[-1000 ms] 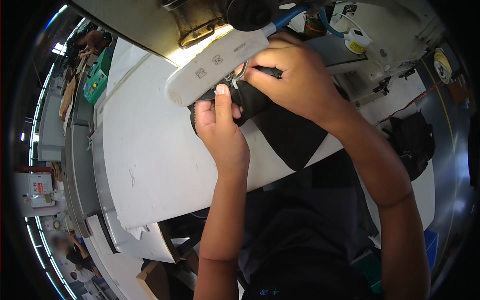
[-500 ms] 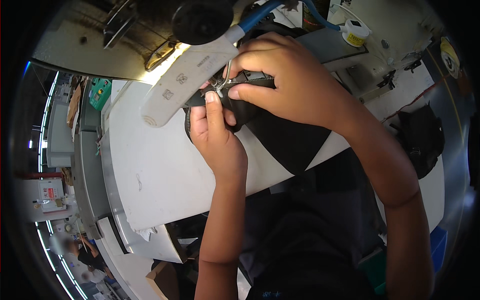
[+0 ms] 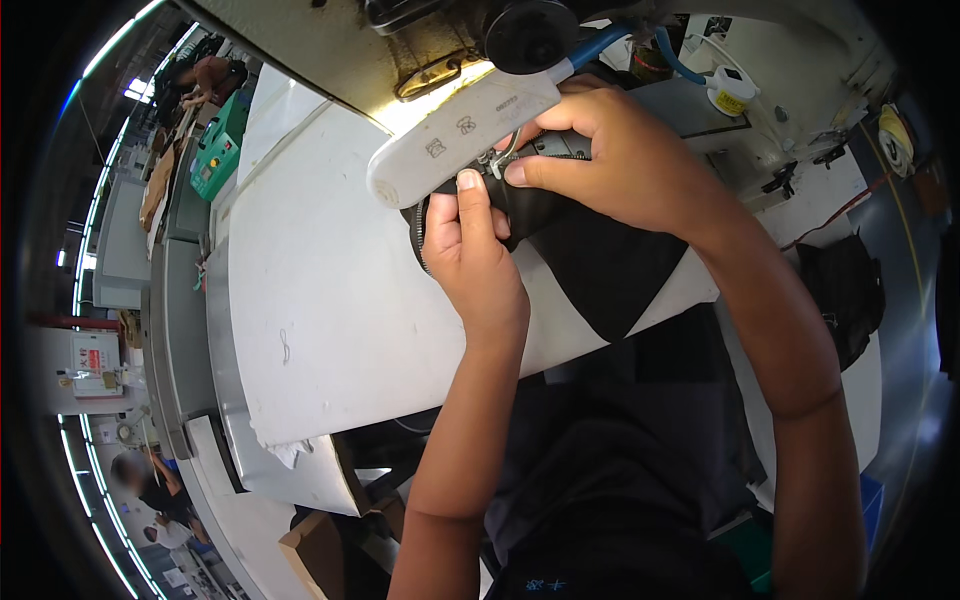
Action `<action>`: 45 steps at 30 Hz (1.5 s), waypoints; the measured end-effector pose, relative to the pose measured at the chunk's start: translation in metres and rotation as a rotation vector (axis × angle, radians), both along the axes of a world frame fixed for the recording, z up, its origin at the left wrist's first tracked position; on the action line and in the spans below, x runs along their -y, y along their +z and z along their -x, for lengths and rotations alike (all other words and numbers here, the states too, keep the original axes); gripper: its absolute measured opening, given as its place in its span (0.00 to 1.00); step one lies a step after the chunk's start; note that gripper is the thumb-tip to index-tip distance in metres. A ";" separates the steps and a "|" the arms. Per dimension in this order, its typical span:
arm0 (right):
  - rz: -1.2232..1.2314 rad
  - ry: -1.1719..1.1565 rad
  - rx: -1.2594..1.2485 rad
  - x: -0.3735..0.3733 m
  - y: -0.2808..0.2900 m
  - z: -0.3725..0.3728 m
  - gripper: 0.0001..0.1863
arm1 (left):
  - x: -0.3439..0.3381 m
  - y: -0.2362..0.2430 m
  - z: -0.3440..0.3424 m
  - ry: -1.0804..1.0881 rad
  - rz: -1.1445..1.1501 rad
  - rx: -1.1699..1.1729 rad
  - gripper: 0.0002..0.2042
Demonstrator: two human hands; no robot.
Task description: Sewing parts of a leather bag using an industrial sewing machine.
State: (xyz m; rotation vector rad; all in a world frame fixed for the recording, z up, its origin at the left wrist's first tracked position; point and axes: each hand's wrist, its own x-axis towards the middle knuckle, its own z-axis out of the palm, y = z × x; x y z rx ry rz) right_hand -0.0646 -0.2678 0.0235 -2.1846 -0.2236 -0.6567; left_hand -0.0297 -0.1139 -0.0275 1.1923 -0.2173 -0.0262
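My left hand (image 3: 472,245) pinches the black fabric (image 3: 608,270) just left of a sewing machine's presser foot (image 3: 495,160), thumb on top. My right hand (image 3: 630,165) is on the same fabric at the foot's right, thumb and fingers closing on it; its fingertips are partly hidden behind the machine. A zipper (image 3: 420,238) with metal teeth runs along the fabric's left edge, and another stretch of teeth shows beneath my right hand. One pointed corner of the fabric hangs toward me over the table edge. The needle cannot be made out.
Above my hands is the sewing machine head (image 3: 350,45), with a long pale grey cover (image 3: 450,145) and a blue hose (image 3: 600,48). The white table (image 3: 320,300) carries a loose thread. Dark cloth (image 3: 840,290) lies at right, a green box (image 3: 218,150) at far left. Other people are in the left background.
The view has shifted, so machine, table and hands appear farther right. Both hands keep nearly the same hold on the fabric beside the presser foot.
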 end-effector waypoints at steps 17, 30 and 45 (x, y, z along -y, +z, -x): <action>-0.048 0.089 -0.013 0.004 -0.009 -0.012 0.13 | 0.003 -0.002 0.000 0.041 -0.066 0.073 0.13; -0.011 0.023 -0.117 0.002 0.005 -0.002 0.13 | 0.002 -0.006 0.002 0.027 -0.077 0.081 0.12; 0.014 -0.006 -0.096 0.003 0.003 -0.002 0.09 | 0.008 -0.006 0.007 0.062 -0.099 0.046 0.12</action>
